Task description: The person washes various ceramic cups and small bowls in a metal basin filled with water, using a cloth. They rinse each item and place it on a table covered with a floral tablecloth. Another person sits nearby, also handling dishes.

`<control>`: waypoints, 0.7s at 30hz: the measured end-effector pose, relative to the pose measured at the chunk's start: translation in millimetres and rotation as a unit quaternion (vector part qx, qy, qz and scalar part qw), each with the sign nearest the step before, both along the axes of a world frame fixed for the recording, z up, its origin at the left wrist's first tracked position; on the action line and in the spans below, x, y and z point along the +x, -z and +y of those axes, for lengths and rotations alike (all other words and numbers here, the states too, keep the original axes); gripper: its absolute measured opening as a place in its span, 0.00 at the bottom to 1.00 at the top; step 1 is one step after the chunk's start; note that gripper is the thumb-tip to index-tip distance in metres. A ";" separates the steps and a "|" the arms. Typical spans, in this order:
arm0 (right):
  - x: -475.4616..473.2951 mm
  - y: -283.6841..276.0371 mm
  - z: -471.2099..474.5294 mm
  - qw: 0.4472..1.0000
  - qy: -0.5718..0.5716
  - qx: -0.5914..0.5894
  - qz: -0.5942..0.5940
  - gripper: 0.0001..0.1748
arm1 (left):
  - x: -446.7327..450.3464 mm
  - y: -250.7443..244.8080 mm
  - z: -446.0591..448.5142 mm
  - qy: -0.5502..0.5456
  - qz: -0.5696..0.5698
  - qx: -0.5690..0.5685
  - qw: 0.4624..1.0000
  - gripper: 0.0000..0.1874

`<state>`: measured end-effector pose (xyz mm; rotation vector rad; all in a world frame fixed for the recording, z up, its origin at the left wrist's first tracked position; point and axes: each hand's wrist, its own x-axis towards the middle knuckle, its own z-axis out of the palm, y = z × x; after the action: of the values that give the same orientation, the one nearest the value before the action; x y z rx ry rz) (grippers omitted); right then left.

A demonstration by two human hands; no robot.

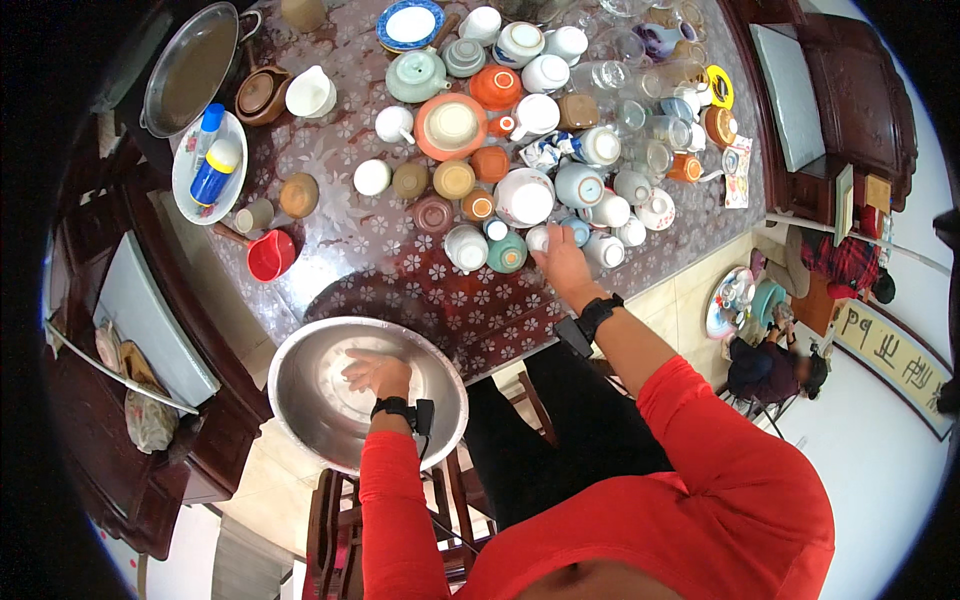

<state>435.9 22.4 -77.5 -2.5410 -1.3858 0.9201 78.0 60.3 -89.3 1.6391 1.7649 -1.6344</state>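
My left hand (380, 373) is inside a large metal basin (442, 375), fingers apart, holding nothing visible. Among upturned cups at the table's near edge, my right hand (561, 255) has its fingers on a small white cup (538, 238); whether they grip it firmly cannot be told. Close to it are a large white bowl (525, 198), a green cup (507, 252), a white cup (604, 250) and a light blue cup (576, 230). A clear glass cup (466, 248) stands further left.
A pale green teapot (416, 76), an orange bowl (451, 126) and several glasses (600, 76) crowd the table (337, 247). At left are a red ladle (271, 255) and an oval dish (180, 180) with bottles. People sit at the far right, one by a tray (716, 311).
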 end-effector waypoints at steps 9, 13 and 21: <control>-35.5 -68.0 19.8 0.989 -0.041 0.119 0.081 0.18 | -23.2 27.8 -24.6 0.065 0.048 -0.010 0.997 0.41; -63.9 -87.6 87.3 0.961 -0.115 0.202 0.151 0.15 | -29.1 33.4 -26.6 0.002 0.008 -0.006 1.000 0.41; -112.8 -46.7 291.5 0.903 -0.275 0.330 0.019 0.21 | -61.5 -20.3 -15.1 -0.248 -0.268 0.133 0.921 0.52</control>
<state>323.1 313.9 -30.9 -1.6502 -2.0170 0.4178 16.5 45.2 -69.0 1.3885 1.9268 -0.6672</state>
